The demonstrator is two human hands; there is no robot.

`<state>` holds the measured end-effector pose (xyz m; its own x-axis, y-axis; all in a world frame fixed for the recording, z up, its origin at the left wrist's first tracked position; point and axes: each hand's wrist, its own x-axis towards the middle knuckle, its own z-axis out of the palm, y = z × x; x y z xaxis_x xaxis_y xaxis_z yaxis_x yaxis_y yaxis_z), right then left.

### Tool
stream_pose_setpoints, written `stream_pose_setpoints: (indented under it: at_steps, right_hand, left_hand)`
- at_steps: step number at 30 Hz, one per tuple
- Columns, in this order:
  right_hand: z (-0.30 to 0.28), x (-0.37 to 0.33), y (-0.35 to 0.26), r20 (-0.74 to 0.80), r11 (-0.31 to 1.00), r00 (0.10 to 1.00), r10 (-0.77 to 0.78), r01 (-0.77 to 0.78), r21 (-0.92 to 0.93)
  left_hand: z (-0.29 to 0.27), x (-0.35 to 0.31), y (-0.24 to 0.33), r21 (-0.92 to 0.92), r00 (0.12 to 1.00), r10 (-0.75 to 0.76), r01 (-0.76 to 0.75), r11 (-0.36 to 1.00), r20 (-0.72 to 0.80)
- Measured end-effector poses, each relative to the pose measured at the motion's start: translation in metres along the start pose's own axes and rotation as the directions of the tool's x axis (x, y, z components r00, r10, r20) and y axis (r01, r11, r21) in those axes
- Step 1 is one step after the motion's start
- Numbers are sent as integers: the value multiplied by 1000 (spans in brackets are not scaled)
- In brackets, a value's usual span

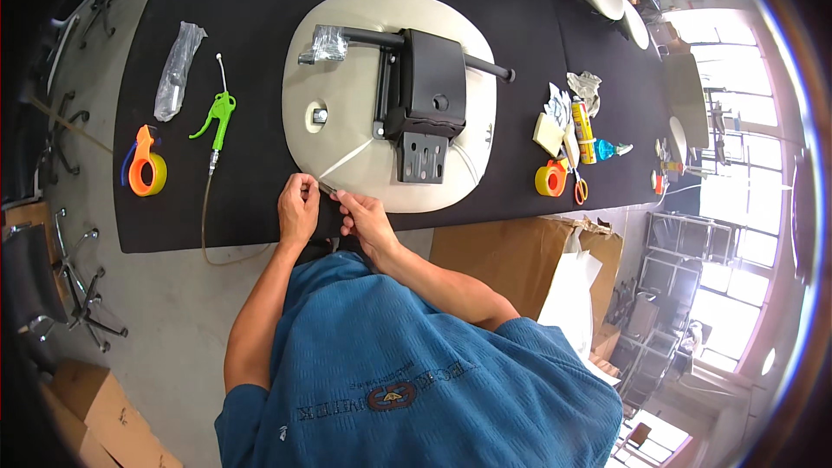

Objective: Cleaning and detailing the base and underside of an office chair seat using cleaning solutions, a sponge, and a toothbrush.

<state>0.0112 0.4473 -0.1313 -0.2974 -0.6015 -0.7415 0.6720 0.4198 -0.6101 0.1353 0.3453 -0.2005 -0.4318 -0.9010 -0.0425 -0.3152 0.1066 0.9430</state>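
Observation:
An off-white rounded chair seat (334, 22) lies on the black-covered table with a black chair mechanism (433, 78) on top of it. From beside the mechanism a narrow white strip (348, 158) runs toward me over the seat's near edge. At the strip's end the fingers of my left hand (298, 208) are pinched together. Close beside it, my right hand (368, 221) pinches a thin, dark, small piece (328, 190) that reaches toward the left fingertips. Exactly how the strip and this piece meet is too small to tell.
On the left lie a green air blow gun (214, 121) with its hose, a tape dispenser (149, 166) and a plastic-wrapped part (178, 74). Right of the seat are a yellow can (583, 132), a blue bottle (607, 150), scissors (580, 191) and more tape (549, 178). A cardboard box (494, 264) stands below the table edge.

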Motion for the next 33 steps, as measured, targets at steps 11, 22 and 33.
stream_pose_setpoints:
  at_steps: [11, 22, 33]
  right_hand:
    - [8, 12, 14, -77, 994, 996, -35, 43, 103]
    - [10, 15, 20, -95, 986, 995, -24, 40, 161]
    - [13, 10, 18, -97, 988, 995, -15, 30, 149]
  left_hand:
    - [-1, 0, 2, 29, 999, 8, -9, 1000, 42]
    - [-2, 2, 4, 43, 998, -30, 27, 999, 47]
    - [-1, 1, 3, 25, 999, 6, -7, 1000, 40]
